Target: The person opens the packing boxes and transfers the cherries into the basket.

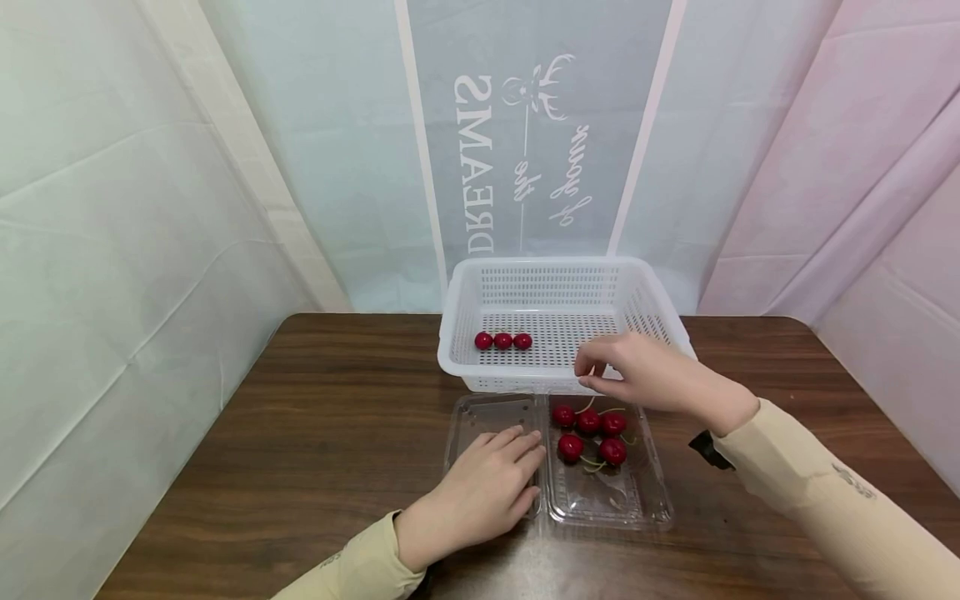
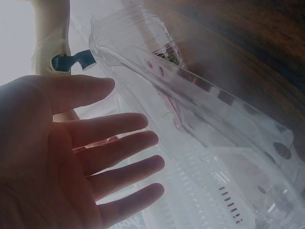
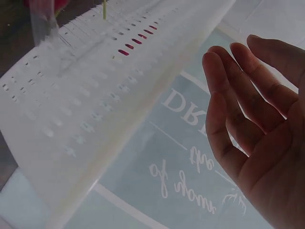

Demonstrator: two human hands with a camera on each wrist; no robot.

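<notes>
Legible text appears on one item only: the pale hanging backdrop panel (image 1: 536, 125) behind the worktop. It carries white lettering, mirrored and turned sideways in the head view. The large block capitals read "DREAMS" (image 1: 476, 162). Beside them stand script words, one legible as "the" (image 1: 522, 179); the rest cannot be made out with certainty. The right wrist view shows part of the same print, beginning "DR" (image 3: 183, 107).

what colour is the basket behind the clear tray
White, with perforated walls and floor: the basket shows best in the head view.
</notes>
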